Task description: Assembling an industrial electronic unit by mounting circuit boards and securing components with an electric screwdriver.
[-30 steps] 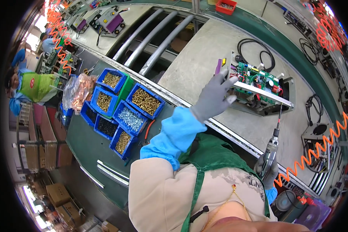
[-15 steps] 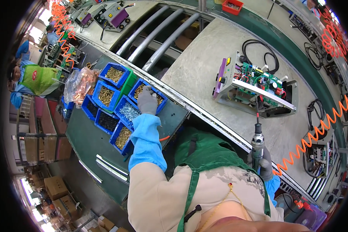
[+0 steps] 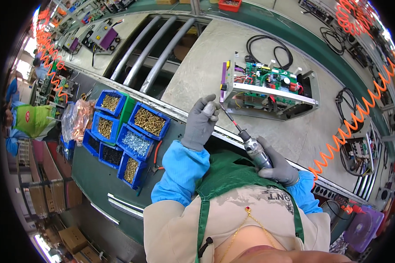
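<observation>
In my gloved right hand (image 3: 280,168) is a pneumatic screwdriver (image 3: 255,151), its long bit slanting up and left. The bit's tip comes close to the fingertips of my gloved left hand (image 3: 202,122), which are pinched together. What they hold, if anything, is too small to make out. Just beyond both hands stands an open metal chassis (image 3: 272,94) with a green circuit board (image 3: 267,79) and a purple front panel (image 3: 224,81). To the left of my left hand is a blue bin of brass screws (image 3: 149,122).
More blue bins hold silver screws (image 3: 136,142), black screws (image 3: 111,154) and brass parts (image 3: 131,170). Red-handled pliers (image 3: 157,153) lie beside them. Metal rollers (image 3: 166,55) span a gap in the bench. A coiled orange air hose (image 3: 338,140) hangs at the right.
My left hand has left the brass screw bin and moved right, to the screwdriver's tip. The screwdriver has swung left, away from the chassis. The view has shifted.
</observation>
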